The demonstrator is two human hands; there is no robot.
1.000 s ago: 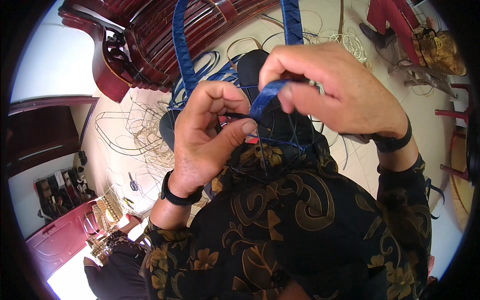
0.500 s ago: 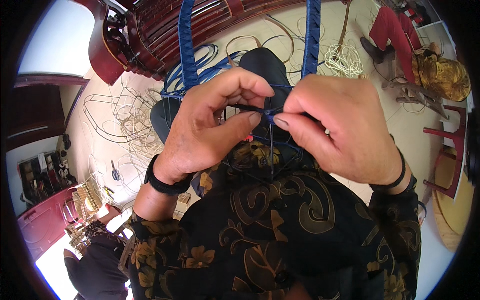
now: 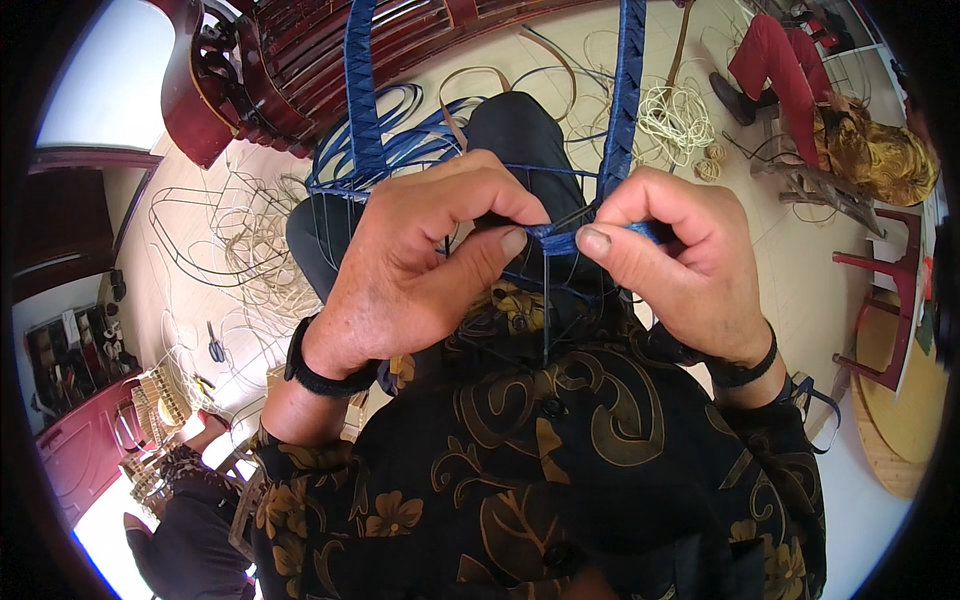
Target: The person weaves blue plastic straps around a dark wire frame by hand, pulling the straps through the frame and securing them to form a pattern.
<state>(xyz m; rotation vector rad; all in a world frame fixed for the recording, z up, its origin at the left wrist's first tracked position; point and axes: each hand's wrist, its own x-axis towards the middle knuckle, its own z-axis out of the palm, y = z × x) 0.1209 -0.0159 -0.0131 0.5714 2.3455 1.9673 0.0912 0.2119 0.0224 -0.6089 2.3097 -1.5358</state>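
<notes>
Over my lap is an open frame of thin dark rods, with two tall blue-wrapped bands [image 3: 621, 100] rising from it. My left hand [image 3: 425, 265] pinches the blue-wrapped rim of the frame between thumb and forefinger. Close beside it, my right hand [image 3: 690, 265] grips a flat blue strip [image 3: 562, 244] between thumb and bent fingers. The strip runs from the rim into the right hand, and part of it shows behind the thumb. A thin upright rod [image 3: 547, 310] drops from the rim toward my patterned shirt. My palms hide parts of the frame.
Coiled blue strips [image 3: 415, 130] lie on the floor beyond my knees, before a dark red wooden bench [image 3: 290, 80]. Tangled pale cane [image 3: 255, 240] and scissors [image 3: 215, 343] are at left, another pale bundle [image 3: 675, 120] at right. Two other people sit nearby, right and lower left.
My right hand has drawn slightly right, and more of the blue strip shows between the hands. The left hand keeps its pinch on the rim. The whole view has shifted slightly.
</notes>
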